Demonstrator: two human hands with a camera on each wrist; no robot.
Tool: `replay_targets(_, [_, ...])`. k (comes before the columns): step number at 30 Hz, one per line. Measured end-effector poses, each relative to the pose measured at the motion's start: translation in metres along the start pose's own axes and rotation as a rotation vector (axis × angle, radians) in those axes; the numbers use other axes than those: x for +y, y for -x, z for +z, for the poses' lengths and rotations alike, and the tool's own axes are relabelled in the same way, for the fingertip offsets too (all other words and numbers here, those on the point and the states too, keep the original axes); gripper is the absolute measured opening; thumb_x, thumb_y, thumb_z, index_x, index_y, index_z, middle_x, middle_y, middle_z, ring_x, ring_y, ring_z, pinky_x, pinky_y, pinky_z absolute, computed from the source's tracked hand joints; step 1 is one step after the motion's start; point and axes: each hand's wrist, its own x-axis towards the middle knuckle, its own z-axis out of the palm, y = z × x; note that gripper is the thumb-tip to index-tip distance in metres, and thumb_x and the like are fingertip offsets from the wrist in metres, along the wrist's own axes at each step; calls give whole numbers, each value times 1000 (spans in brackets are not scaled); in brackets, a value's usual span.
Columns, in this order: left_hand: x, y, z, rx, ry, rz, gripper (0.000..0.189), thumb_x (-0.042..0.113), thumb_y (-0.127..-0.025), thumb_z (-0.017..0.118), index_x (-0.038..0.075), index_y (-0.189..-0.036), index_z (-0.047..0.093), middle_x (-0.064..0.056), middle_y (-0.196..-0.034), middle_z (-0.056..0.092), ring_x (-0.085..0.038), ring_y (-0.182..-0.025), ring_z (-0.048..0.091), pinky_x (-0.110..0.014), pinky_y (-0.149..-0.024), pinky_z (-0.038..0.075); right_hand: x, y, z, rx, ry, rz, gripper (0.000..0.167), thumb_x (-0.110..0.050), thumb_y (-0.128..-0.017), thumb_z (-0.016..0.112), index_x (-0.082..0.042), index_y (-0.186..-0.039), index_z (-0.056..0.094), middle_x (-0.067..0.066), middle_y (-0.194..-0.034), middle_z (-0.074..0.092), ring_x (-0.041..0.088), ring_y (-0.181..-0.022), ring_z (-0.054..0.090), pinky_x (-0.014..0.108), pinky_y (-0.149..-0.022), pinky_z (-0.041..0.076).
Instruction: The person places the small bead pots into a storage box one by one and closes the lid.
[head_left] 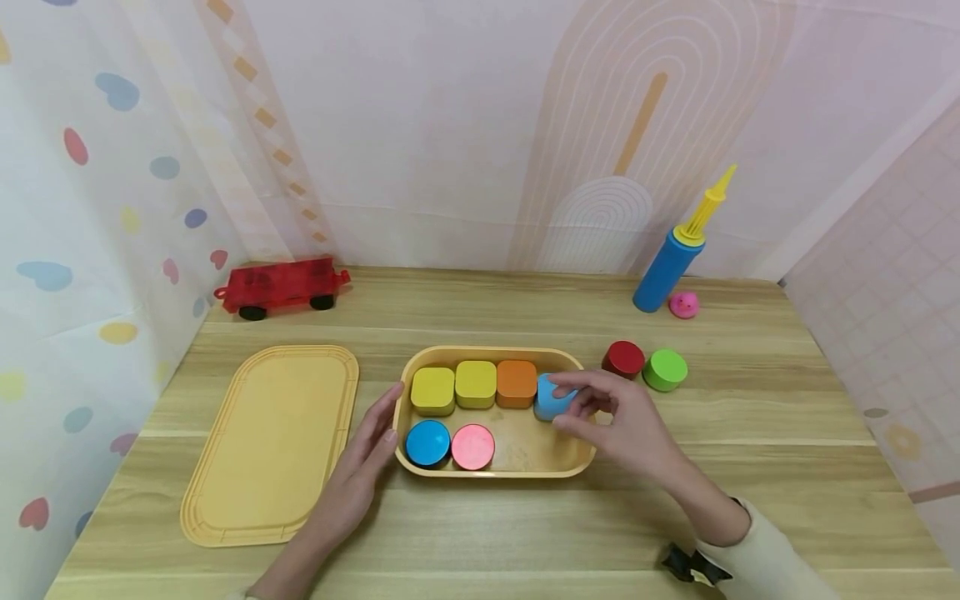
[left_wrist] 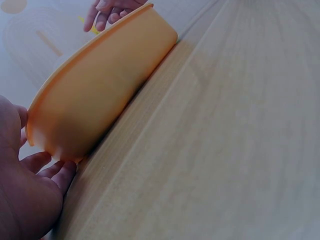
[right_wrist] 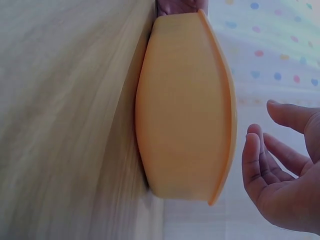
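- where's the light blue block [head_left: 548,402]?
- in the tub [head_left: 528,447], back row, right end. right hand [head_left: 624,423] is over it, fingers apart, probably not touching.
- left hand [head_left: 358,468]?
- spread, touching the tub's left end.

The head view is bright and evenly lit, with only soft, faint shadow along the near side of the box [head_left: 528,446]. The 2 wrist views look dimmer and cooler; there the desk [left_wrist: 225,125] beside the box is smeared, and the cloth [right_wrist: 280,50] behind it pale and soft-focused.
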Motion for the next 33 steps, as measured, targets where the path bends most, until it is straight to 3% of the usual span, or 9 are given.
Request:
replay_targets(11, [0,0,0,0,-7,-4,55,26,-122,46,23,-175,34,-9,-181,30,-36,-168,24,-4,-117,26,10,8,-19,45,-7,19,41,6,-93,85,4,-133,74,23,-113,76,15,-86,71,21,-80,62])
replay_targets(19, [0,0,-1,0,-3,-4,55,26,-122,46,23,-175,34,-9,-181,30,-36,-168,24,-4,-117,27,16,14,-33,94,20,34,41,6,-94,85,1,-133,75,20,-113,75,14,-87,70,21,-79,63])
replay_targets(27, [0,0,0,-2,-4,-7,55,27,-122,46,23,-175,34,-9,-181,30,-35,-168,24,-4,-117,27,20,18,-50,158,70,53,43,5,-96,84,-1,-137,74,-7,-112,77,11,-90,70,19,-80,62])
replay_targets(33, [0,0,0,-1,-9,-12,55,27,-122,45,23,-175,33,-9,-181,30,-35,-168,24,-4,-117,27,21,24,-62,204,106,47,42,6,-96,83,-1,-137,75,-14,-112,77,8,-92,70,16,-81,61])
